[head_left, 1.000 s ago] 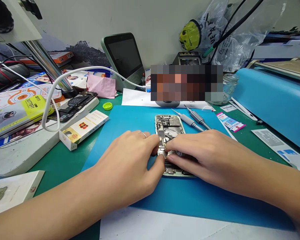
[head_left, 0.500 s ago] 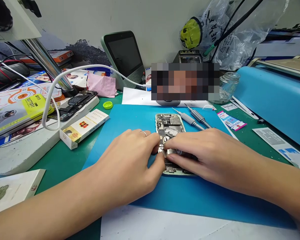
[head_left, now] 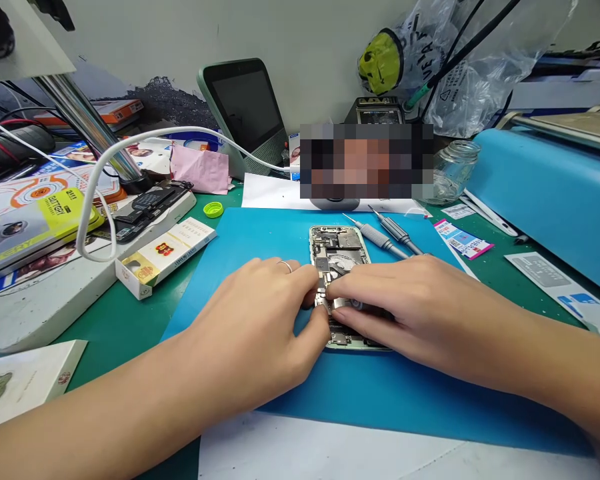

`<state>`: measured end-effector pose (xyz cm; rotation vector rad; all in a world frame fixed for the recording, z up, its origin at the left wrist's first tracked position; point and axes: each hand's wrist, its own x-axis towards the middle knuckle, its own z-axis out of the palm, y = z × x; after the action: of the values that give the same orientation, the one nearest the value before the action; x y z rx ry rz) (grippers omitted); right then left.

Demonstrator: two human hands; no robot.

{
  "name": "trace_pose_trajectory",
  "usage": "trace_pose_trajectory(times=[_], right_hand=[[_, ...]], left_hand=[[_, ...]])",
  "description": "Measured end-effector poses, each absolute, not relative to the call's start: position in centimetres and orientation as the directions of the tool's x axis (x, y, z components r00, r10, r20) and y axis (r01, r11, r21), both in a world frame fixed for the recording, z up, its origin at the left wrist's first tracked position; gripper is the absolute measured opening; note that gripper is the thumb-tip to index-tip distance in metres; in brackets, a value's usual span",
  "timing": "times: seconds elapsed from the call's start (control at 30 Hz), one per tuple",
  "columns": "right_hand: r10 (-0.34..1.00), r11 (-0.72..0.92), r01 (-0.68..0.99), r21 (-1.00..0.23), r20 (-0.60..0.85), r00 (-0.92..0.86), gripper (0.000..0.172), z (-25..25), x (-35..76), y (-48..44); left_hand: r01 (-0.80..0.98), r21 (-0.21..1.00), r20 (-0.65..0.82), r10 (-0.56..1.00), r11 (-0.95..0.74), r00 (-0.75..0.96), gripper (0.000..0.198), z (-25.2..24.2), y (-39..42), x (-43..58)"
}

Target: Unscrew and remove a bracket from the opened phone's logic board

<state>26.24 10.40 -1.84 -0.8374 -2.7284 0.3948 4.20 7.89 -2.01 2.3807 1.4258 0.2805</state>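
An opened smartphone with bare circuit boards and metal shields lies on the blue work mat. My left hand is closed at the phone's left edge, thumb and bent fingers against it; a ring is on one finger. From the right, my right hand reaches across the phone, with its fingertips on the inner parts near the left hand's thumb. Those fingers hide the phone's lower right side, and the tiny part under the fingertips is too small to make out. Beyond the phone lie two grey metal screwdrivers.
Left of the mat are a small white box, phone parts, a yellow battery box and a lamp post. A white cable arches behind. At the back stand a screen device and a glass jar.
Both hands keep nearly the same pose on the phone. The whole view has shifted very slightly; nothing else visibly differs.
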Motion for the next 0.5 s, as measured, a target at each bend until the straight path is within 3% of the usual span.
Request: trace_pose_trajectory(times=[0.5], right_hand=[[0.588,0.79,0.521,-0.323,0.157,-0.794,0.016,-1.81,26.23,10.37]], left_hand=[[0.802,0.43,-0.044,0.877,-0.415,0.478,0.025,-2.07,8.01,4.11]])
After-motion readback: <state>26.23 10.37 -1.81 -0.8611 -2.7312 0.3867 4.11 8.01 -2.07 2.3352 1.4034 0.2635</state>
